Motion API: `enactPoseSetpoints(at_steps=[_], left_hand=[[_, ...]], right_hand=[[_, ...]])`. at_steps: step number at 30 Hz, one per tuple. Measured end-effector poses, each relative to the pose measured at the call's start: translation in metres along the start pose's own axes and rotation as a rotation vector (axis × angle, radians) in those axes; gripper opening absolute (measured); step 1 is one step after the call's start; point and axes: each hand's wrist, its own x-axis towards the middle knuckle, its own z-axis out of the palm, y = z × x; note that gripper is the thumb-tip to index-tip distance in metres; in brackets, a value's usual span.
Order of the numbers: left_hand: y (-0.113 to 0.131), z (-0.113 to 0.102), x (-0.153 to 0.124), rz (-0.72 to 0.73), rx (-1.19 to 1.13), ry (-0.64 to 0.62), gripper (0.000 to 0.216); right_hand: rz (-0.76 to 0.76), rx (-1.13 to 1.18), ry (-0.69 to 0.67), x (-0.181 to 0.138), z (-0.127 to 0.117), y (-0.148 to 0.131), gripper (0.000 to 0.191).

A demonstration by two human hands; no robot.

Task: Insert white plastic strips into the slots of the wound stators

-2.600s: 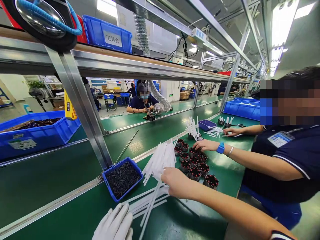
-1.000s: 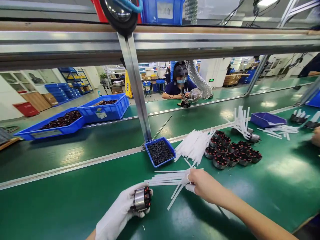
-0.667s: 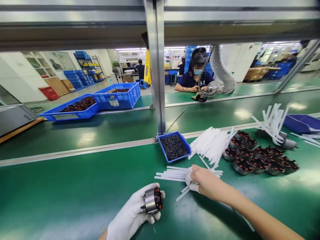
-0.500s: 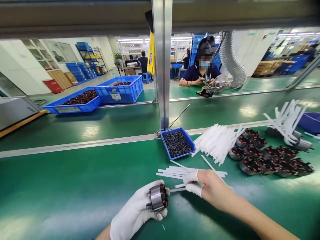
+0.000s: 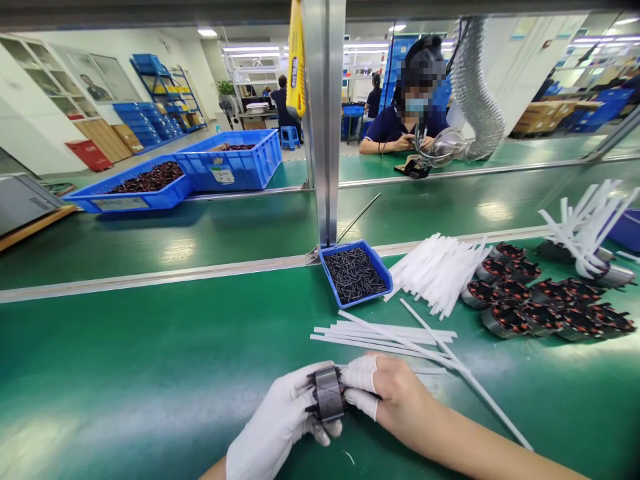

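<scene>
Motor stator (image 5: 329, 395): grey metal ring, black pronged ends, tipped sideways in the left hand (image 5: 286, 415); right face mostly hidden, perhaps reddish inside.
White strips (image 5: 395, 337): narrow, straight, crossing loosely just beyond.

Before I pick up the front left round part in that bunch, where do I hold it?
Probably by the metal side of that round part, coming from the front left. Its top shows black and reddish bits, and other parts crowd behind it and on its right.
</scene>
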Motion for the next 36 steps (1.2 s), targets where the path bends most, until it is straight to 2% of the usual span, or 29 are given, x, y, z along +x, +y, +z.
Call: enactPoseSetpoints(at_steps=[5,9,14,18,30,36], left_hand=[[0.001,-0.005,0.001,0.001,0.018,0.034,0.027],[0.003,-0.003,0.0,-0.01,0.014,0.019,0.024],[0.001,0.001,0.001,0.038,0.049,0.004,0.027],[-0.002,0.0,0.001,0.038,0.103,-0.001,0.037],[-0.001,0.003,-0.002,0.049,0.123,0.056,0.034],[0.0,0.002,-0.003,0.159,0.136,0.013,0.036]], right_hand=[[0.206,-0.1,-0.087,-0.004,-0.013,0.001,0.02],[0.267,-0.091,-0.159,-0.003,-0.019,0.0,0.016],[0.317,0.033,-0.161,0.001,-0.014,-0.003,0.008],[0.316,0.026,-0.171,0.001,-0.007,-0.002,0.015],[0.226,-0.042,-0.177,-0.002,-0.008,-0.003,0.022],[0.201,-0.127,-0.2,-0.007,-0.007,-0.001,0.028]])
